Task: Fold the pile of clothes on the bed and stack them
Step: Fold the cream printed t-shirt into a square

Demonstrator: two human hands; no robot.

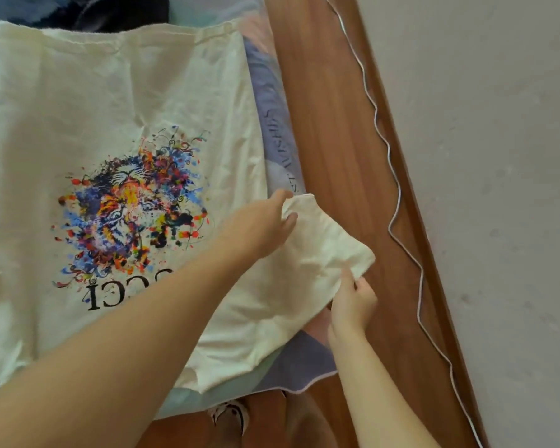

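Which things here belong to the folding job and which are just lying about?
In the job: cream T-shirt; its sleeve, gripped by left hand and right hand.
Lying about: white cable; wooden bed frame; lilac bedsheet.

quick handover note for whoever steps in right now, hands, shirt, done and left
Left hand: grip pinching the far edge of the sleeve of the cream cotton T-shirt with the colourful tiger print.
Right hand: grip pinching the sleeve's near corner.
The T-shirt lies spread print-up on the bed, its sleeve sticking out over the brown wooden bed frame.
Done: shirt laid flat.
Left: fold the sleeve in, finish folding, stack it. Dark clothes wait at the far end.
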